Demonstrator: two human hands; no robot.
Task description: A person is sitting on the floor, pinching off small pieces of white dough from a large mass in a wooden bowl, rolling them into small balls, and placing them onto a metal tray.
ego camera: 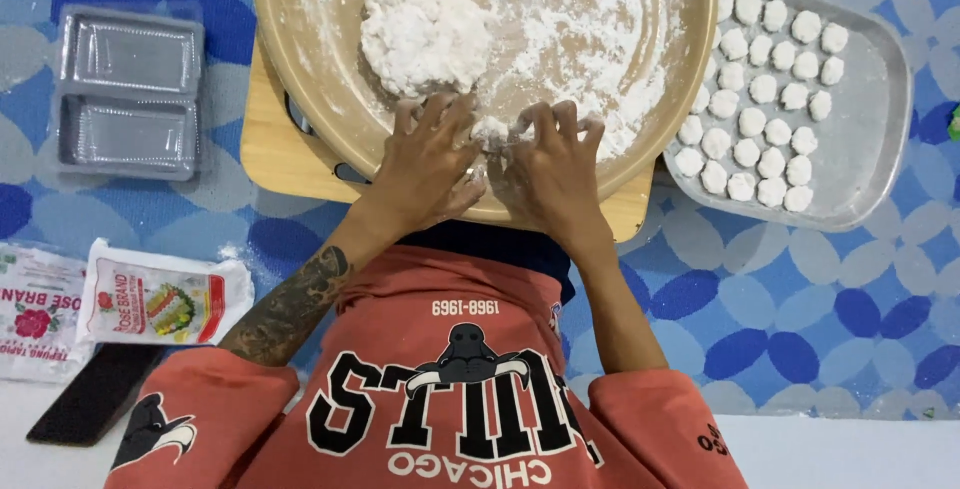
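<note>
The person is wearing a rust-red shirt [440,389] with short sleeves ending well back from the fingers. Black block lettering edged in white and a black horned-animal emblem are showing across its front, with smaller white print around them. A dark tattoo [295,304] is running along the left forearm. Both hands are bare, with white flour clinging to the fingers [470,124].

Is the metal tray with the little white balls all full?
No, the dough balls fill only the left part of the metal tray; its right side is bare.
</note>
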